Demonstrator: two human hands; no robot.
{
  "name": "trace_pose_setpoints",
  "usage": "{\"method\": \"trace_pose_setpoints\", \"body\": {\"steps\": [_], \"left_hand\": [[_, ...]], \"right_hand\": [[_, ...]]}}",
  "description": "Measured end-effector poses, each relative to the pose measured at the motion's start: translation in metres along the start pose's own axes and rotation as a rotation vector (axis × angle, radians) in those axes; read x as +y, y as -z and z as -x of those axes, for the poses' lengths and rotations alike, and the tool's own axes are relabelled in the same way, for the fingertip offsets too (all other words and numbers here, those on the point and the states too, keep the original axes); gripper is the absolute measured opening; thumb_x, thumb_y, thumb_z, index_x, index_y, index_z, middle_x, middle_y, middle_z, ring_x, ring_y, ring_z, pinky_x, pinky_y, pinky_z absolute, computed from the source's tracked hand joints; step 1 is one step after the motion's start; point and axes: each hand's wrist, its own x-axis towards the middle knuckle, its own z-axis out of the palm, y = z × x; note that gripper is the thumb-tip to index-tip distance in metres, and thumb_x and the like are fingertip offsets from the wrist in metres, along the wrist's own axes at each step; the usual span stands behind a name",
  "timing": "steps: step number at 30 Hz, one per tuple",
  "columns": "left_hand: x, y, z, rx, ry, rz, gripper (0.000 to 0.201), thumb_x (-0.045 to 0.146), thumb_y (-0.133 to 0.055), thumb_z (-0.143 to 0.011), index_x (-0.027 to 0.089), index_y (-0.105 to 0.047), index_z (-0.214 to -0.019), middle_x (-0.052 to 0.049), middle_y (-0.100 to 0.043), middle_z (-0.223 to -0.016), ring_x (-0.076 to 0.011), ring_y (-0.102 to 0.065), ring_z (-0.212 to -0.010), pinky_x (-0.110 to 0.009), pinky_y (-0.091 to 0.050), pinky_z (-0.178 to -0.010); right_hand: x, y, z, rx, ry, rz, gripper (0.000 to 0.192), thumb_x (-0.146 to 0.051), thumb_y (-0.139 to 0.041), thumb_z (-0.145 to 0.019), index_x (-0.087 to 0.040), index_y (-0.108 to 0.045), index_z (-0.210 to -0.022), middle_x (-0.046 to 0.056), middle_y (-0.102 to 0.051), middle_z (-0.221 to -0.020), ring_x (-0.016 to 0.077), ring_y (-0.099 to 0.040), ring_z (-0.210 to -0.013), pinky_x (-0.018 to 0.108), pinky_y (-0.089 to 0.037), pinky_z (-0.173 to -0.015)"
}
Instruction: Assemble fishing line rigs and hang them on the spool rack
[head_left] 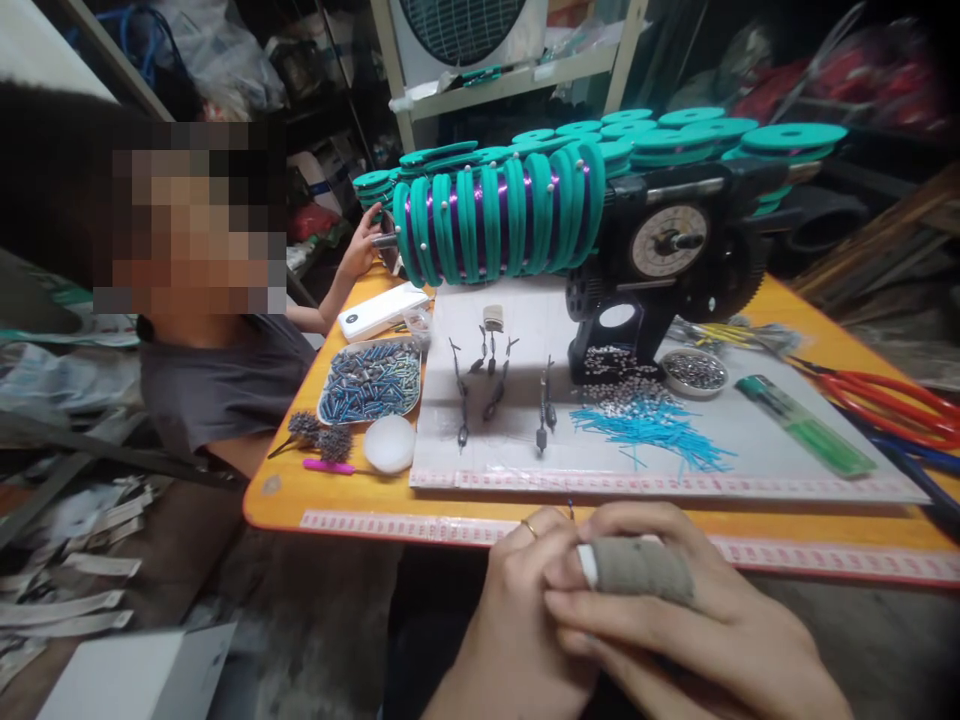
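Observation:
My left hand (517, 600), with a ring on one finger, is closed at the front edge of the table. Pressed against it is my right hand (675, 590), also closed, with a grey-brown wrap on one finger. Between the fingertips a thin dark tip (571, 508) sticks up; the rest of what they hold is hidden. Beyond them, on a white board (487, 470), lie small dark weighted rigs (541, 430), a scatter of blue thin tubes (652, 430), small silvery beads (619, 370) and a round dish (696, 385) of small metal parts.
A black winding machine (675, 240) carries teal foam spools (495, 215) with purple line. At left are a tray (322, 410) of blue-grey pieces, a white bowl (388, 443) and a person (225, 380) reaching toward the spools. Orange-handled pliers (885, 400) and a green packet (806, 425) lie right.

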Motion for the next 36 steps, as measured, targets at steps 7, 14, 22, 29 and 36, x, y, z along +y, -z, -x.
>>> {"method": "trace_pose_setpoints", "body": {"steps": [7,14,22,29,36], "left_hand": [[0.003,-0.005,0.007,0.171,0.113,0.364,0.017,0.035,-0.065,-0.093,0.018,-0.063,-0.097,-0.005,-0.057,-0.086,-0.0134,-0.050,-0.074,-0.025,-0.039,-0.065],[0.003,-0.006,0.004,0.269,-0.015,0.282,0.006,0.018,-0.072,-0.086,0.017,-0.068,-0.081,0.001,-0.055,-0.073,-0.0069,-0.041,-0.060,-0.019,-0.034,-0.056],[0.006,-0.013,0.004,0.380,-0.158,0.044,0.015,0.005,-0.069,-0.079,0.020,-0.072,-0.083,0.000,-0.059,-0.072,-0.0075,-0.050,-0.060,-0.016,-0.037,-0.051],[0.011,-0.009,0.002,0.389,-0.236,-0.145,0.016,0.003,-0.070,-0.076,0.018,-0.069,-0.080,0.002,-0.058,-0.069,-0.0070,-0.051,-0.061,-0.015,-0.041,-0.053],[0.009,-0.008,0.005,0.362,-0.227,-0.165,0.018,0.002,-0.068,-0.076,0.018,-0.068,-0.082,0.000,-0.060,-0.074,-0.0092,-0.057,-0.067,-0.017,-0.047,-0.058]], "right_hand": [[0.012,-0.005,0.017,0.270,-0.503,-0.191,0.006,-0.034,-0.080,-0.073,-0.035,-0.079,-0.079,-0.002,-0.074,-0.082,0.0082,-0.072,-0.073,0.007,-0.057,-0.073],[0.024,-0.017,0.035,0.345,-0.830,-0.773,0.016,-0.031,-0.087,-0.064,-0.035,-0.079,-0.076,0.002,-0.075,-0.086,0.0112,-0.073,-0.082,0.012,-0.058,-0.076],[0.014,-0.026,0.035,0.373,-1.067,-1.028,0.029,-0.043,-0.087,-0.064,-0.021,-0.073,-0.077,0.007,-0.072,-0.100,0.0145,-0.068,-0.088,0.025,-0.060,-0.080],[0.008,-0.030,0.034,0.350,-1.100,-1.067,0.031,-0.048,-0.084,-0.066,-0.022,-0.073,-0.078,0.005,-0.072,-0.099,0.0132,-0.067,-0.085,0.025,-0.059,-0.080],[0.005,-0.029,0.034,0.339,-1.122,-1.071,0.034,-0.049,-0.086,-0.064,-0.021,-0.073,-0.079,0.006,-0.071,-0.103,0.0140,-0.067,-0.086,0.026,-0.058,-0.080]]}}
